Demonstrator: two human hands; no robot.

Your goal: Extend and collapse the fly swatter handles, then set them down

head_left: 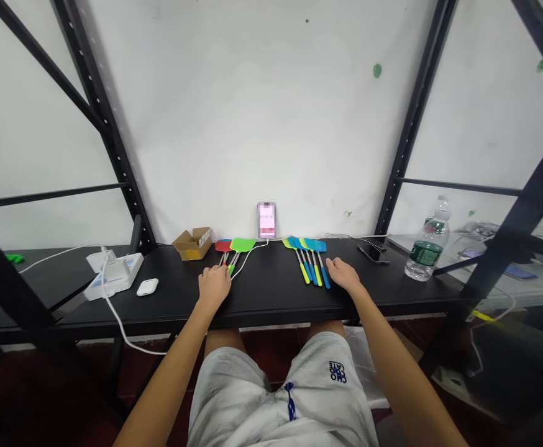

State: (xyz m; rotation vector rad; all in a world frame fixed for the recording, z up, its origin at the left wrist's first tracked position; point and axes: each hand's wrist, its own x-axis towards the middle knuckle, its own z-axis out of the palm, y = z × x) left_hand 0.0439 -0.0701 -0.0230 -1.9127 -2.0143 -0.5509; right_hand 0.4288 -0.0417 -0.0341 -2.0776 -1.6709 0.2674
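My left hand [214,284] rests closed on the black table, over the lower handles of the left bunch, which has a red spatula [223,246] and a green spatula [243,244]. Whether its fingers hold any handle is hidden. My right hand [342,273] lies curled on the table just right of the other bunch, beside the handle of a blue spatula [325,277]; what its fingers hold, if anything, cannot be made out. That bunch of blue and yellow-green spatulas [306,246] is fanned out, handles toward me.
A phone [266,220] leans on the wall. An open cardboard box [193,244], a white earphone case [147,287] and a power strip [115,278] are at left. Another phone [373,253] and clear bottles [427,248] stand or lie at right. White cables cross the table [271,303].
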